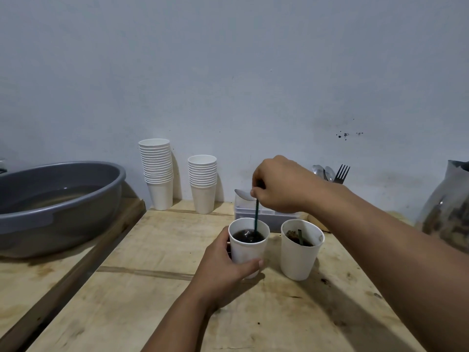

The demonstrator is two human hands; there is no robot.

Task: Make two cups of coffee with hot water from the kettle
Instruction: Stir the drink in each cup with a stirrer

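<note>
Closest to me is the pale wooden plank table, scuffed and stained, with both forearms reaching out over it. My left hand is wrapped around the near side of the left white paper cup, fingers curled round the wall and thumb across the front, so it's pinned down nicely. My right hand hangs above that cup, fingertips pinching the top of a thin dark green stir stick that runs down into the dark coffee.

Just right of it, not touching, sits the second white paper cup. It's got its own dark stick leaning inside and what looks like brownish clumps on top, so I'd guess that one hasn't been stirred properly yet. No kettle anywhere in view.

Tips for the stir, from how this looks: keep the left grip firm but don't squeeze, paper cups buckle and hot coffee slops over the rim. Small circles, stick tip down near the bottom so the grounds lift, and keep it off the wall.

Further back: two stacks of white paper cups against the wall, a clear plastic box with a metal spoon on it, a fork and spoons standing far right, and a grey plastic basin holding water on the left.
</note>
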